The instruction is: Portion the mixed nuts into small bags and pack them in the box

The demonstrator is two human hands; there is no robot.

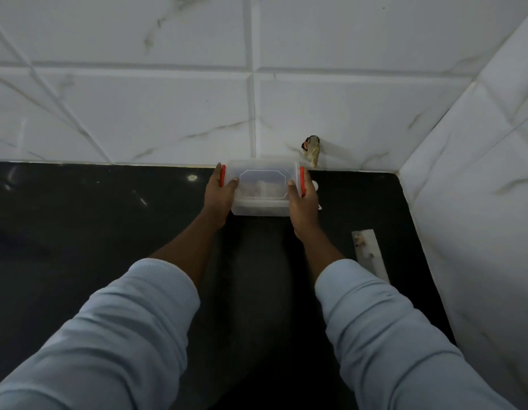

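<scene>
Fingers point(217, 170) of both hands curl round the short ends of the box point(262, 184), over its red clips point(223, 176), while each thumb lies flat on the lid's edge. So both hands are clamped on the box. It is translucent, lidded, and sits at the back of the black counter point(109, 232), close to the tiled wall point(138, 113). Whether it rests on the counter or is held just above it, I cannot tell. Something pale shows through the lid, too blurred to name.

The step looks like latching or moving the packed box. To do it well, squeeze both clips together with even pressure, keep the lid level under the thumbs, and check each clip seats before lifting.

The left hand point(219, 199) and right hand point(302, 211) mirror each other, palms turned inward, wrists straight. Both forearms reach forward nearly parallel, and the pale blue sleeves point(123, 335) are pushed back from the wrists. A white strip point(370, 253) lies on the counter to the right, well apart.
</scene>
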